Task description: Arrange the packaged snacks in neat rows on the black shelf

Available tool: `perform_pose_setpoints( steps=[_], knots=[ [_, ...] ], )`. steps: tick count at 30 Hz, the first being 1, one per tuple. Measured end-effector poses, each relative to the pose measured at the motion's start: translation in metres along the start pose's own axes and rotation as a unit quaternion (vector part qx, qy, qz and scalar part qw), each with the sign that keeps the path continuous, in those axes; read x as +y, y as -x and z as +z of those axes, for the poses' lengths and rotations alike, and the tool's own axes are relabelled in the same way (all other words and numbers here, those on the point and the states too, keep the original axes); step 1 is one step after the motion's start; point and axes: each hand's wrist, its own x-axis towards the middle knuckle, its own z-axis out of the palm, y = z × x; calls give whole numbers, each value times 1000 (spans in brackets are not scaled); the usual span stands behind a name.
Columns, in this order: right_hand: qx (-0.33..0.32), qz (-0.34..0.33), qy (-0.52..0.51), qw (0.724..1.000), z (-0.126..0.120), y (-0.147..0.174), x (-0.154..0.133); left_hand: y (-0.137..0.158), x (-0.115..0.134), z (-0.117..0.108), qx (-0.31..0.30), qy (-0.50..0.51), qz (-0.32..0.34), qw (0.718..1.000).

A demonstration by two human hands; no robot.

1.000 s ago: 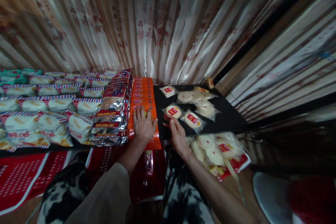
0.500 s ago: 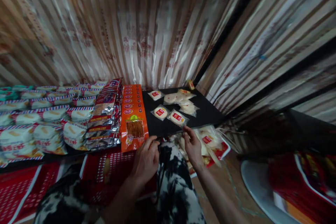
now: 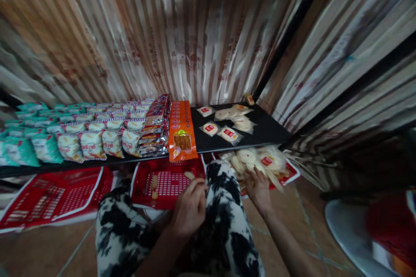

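Note:
My right hand (image 3: 259, 188) reaches over a red basket (image 3: 294, 174) piled with clear-wrapped, round, pale flat cakes (image 3: 248, 156). Its fingers are apart and touch or hover just over the pile; I cannot tell which. My left hand (image 3: 191, 207) is curled closed beside my knee, by the near right corner of another red basket (image 3: 138, 181). What it holds, if anything, is hidden. Several wrapped cakes with red labels (image 3: 210, 128) lie scattered on the black shelf (image 3: 208, 147) above.
An orange snack packet (image 3: 182, 130) overhangs the shelf's front edge. Left of it stand stacked brown-and-silver packets (image 3: 156, 127), white packets (image 3: 91, 145) and teal packets (image 3: 48, 147) in rows. A further red basket (image 3: 65, 194) sits below. Corrugated sheeting (image 3: 188, 52) rises behind.
My right hand has gone from the shelf edge down to the pile in the basket. My left hand has dropped away from the shelf edge. The view has shifted, showing more shelf at left.

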Motion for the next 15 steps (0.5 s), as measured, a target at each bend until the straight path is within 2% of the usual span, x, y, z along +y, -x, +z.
perform_pose_setpoints(
  steps=[4,8,12,15],
  knots=[
    [-70,-23,55,996,-5,1,-2,22,2,-8,13,-7,-19,1000],
    [-137,-20,118,983,-12,-4,-3,29,4,-12,14,0,-37,999],
    [-142,-14,147,979,-9,-2,-2,31,6,-14,0,22,-52,998],
    [-130,-29,154,979,-2,2,5,34,3,-14,12,36,-65,997]
  ],
)
